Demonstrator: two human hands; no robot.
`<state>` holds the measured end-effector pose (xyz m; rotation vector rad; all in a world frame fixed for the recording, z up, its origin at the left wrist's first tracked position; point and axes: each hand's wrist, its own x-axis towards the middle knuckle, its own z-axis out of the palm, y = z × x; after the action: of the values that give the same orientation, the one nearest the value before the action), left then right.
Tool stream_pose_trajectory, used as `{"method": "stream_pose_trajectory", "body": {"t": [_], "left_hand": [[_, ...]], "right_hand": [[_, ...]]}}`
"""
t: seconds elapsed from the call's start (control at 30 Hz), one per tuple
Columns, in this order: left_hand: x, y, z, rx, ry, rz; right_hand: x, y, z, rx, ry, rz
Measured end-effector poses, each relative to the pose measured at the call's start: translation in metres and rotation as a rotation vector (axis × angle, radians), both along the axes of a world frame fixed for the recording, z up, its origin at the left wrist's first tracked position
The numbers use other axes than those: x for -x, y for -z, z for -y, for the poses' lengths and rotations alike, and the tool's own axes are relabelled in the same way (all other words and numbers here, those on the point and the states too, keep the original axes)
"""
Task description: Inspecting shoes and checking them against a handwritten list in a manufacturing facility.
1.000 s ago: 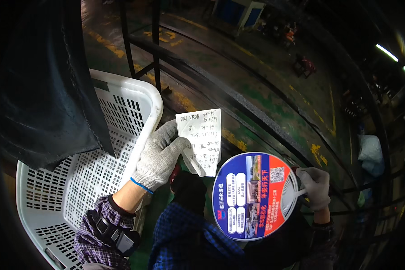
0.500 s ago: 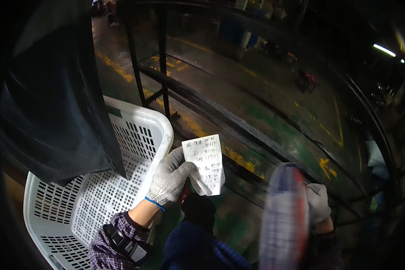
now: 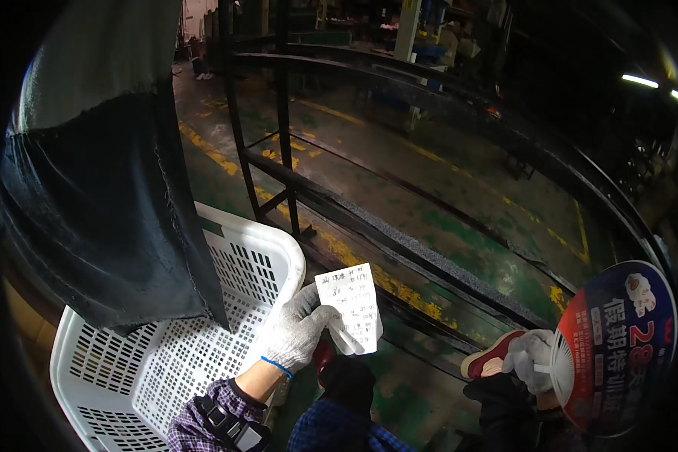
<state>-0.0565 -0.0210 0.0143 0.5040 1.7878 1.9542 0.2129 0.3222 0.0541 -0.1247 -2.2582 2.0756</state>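
Observation:
My left hand, in a grey knit glove with a blue cuff, holds up a small white paper slip with handwriting on it, just right of a white plastic basket. At the lower right my right hand, also gloved, grips the handle of a round printed hand fan coloured red and blue. The fan faces me, tilted to the right. A red and white shoe shows just left of that hand.
Dark cloth hangs over the basket's left side. A black metal rack frame and long dark rails cross a green floor with yellow lines. Shelving and clutter stand far back.
The view has tipped up. The fan has turned from edge-on to face-on and moved right. My left hand still holds the slip, now closer to the basket rim.

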Motion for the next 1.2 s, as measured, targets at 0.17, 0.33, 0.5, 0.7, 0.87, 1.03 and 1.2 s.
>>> {"method": "stream_pose_trajectory", "body": {"t": [0.17, 0.33, 0.5, 0.7, 0.87, 1.03, 1.2], "left_hand": [[-0.001, -0.002, -0.001, -0.025, -0.010, 0.022], [0.000, 0.000, 0.001, -0.047, 0.003, 0.014], [0.001, 0.003, 0.000, -0.016, -0.007, 0.015], [0.001, 0.001, 0.002, 0.067, -0.005, -0.034], [0.000, 0.000, 0.001, -0.043, 0.021, -0.027], [0.000, -0.001, 0.001, -0.049, 0.028, -0.001], [0.000, -0.001, 0.002, -0.003, 0.022, -0.029]], "right_hand": [[0.005, -0.003, 0.028, -0.435, 0.612, 0.186], [-0.003, -0.014, 0.027, 0.164, 0.518, 0.112], [0.010, -0.008, 0.025, -0.757, 0.510, 0.237], [0.004, -0.018, 0.034, -0.165, 0.639, 0.112], [0.011, -0.011, 0.033, -0.587, 0.592, 0.202], [0.010, -0.031, 0.037, -0.198, 0.605, 0.184], [0.007, -0.035, 0.036, -0.120, 0.673, 0.344]]}}
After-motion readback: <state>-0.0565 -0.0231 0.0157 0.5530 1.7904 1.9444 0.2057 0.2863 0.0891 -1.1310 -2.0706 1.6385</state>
